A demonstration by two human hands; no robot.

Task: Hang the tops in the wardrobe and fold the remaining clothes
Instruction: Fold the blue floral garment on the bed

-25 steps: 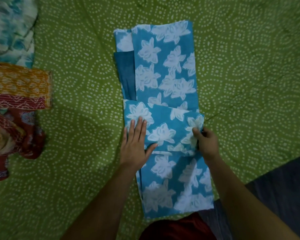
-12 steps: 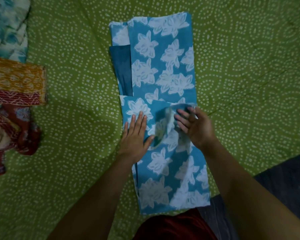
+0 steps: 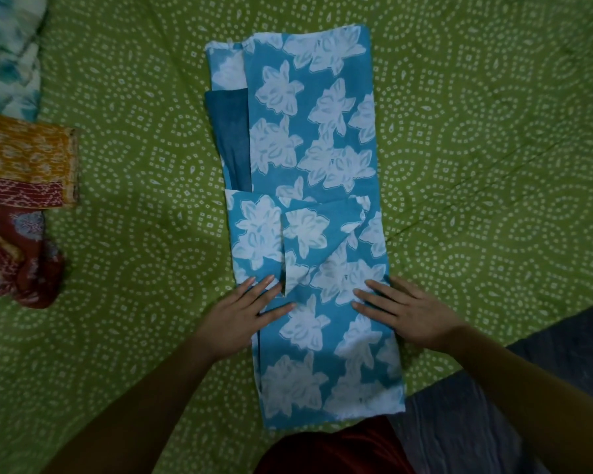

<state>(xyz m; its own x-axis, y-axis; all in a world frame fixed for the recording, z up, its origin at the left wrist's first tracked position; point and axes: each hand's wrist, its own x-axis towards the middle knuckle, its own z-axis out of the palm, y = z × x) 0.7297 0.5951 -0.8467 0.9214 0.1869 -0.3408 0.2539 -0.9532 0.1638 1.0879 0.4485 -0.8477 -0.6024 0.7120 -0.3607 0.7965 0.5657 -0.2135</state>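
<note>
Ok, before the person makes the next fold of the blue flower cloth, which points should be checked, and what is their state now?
1. Both hands on the cloth: ok. Left hand and right hand lie flat on the blue floral cloth.
2. Folded flap lies flat: not ok, it sits slanted, with its edges askew.
3. Long edges aligned: not ok, a darker inner layer shows at the left.
4. Room on the green bedspread around the cloth: ok.
5. Other clothes kept apart: ok, at the left edge.
6. Layers underneath smooth: cannot tell.
</note>
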